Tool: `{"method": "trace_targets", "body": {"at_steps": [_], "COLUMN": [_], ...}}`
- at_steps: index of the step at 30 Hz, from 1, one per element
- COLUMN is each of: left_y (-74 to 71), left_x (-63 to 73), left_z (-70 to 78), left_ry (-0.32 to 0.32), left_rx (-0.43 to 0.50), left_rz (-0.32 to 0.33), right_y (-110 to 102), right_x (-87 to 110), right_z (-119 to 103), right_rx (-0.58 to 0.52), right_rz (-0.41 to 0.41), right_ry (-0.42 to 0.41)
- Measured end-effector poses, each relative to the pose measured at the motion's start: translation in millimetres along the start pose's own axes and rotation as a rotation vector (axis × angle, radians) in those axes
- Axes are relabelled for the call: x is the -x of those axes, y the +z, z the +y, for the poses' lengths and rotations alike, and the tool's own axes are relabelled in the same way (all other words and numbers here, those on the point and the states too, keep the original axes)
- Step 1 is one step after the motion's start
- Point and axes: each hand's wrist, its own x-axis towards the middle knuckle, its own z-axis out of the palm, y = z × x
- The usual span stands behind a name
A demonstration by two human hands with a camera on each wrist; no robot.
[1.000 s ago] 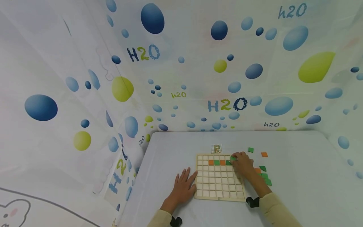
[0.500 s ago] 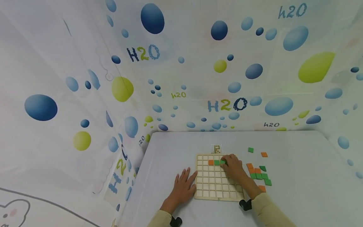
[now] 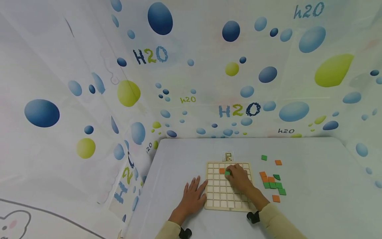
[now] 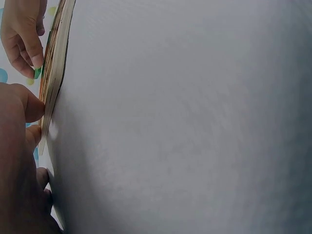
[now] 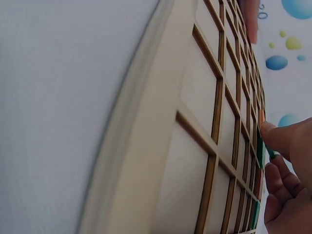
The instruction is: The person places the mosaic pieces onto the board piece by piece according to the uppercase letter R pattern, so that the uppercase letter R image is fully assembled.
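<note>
My right hand (image 3: 238, 177) pinches a green square tile (image 5: 271, 152) between thumb and fingers, over the upper part of a wooden grid board (image 3: 218, 196). In the head view an orange tile (image 3: 222, 171) sits in the second row from the far edge, just left of the pinched tile. The right wrist view shows more of that row: a green tile (image 5: 260, 146) and another green one (image 5: 254, 214) lie in cells, with orange between them. My left hand (image 3: 193, 197) lies on the table with fingers spread, its fingertips at the board's left edge.
Right of the board lies a loose group of orange tiles (image 3: 263, 176) and green tiles (image 3: 282, 192), with one green piece (image 3: 276, 177) having a curved side. Farther back are a green tile (image 3: 264, 157) and an orange tile (image 3: 278, 162). A small pattern card (image 3: 228, 156) lies behind the board.
My right hand has moved left across the board with the green tile, from the right end of the second row to beside the leftmost orange tile. The left hand has stayed put.
</note>
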Motion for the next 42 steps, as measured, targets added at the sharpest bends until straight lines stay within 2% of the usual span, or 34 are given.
{"method": "trace_targets", "body": {"at_steps": [4,11,17,25,32,42], "left_y": [-0.1,-1.2,-0.5,1.5,0.3,1.3], "left_x": [0.1,-0.4,-0.9,-2.0,-1.9,-0.4], "left_z": [-0.4,1.3,0.9,-1.1,0.0,-0.3], "left_ry": [0.003,-0.020,-0.016,-0.025,-0.024,-0.005], "left_rx": [-0.002,-0.008,-0.006,-0.007,0.005,0.000], "left_rz": [0.002,-0.010,-0.012,-0.014,-0.014,0.005], "right_y": [5,12,14,15,16,17], "right_x": [-1.3,-2.9,-3.2,-1.0,-1.8,0.6], "right_z": [-4,-8,-10,-10,-7,-8], "right_rx": [-0.013,0.047,0.078,0.059,0.039,0.075], "right_rz": [0.016,0.032,0.041,0.044,0.047,0.052], "right_ry": [-0.024,-0.108,-0.107,-0.124,-0.089,-0.113]}}
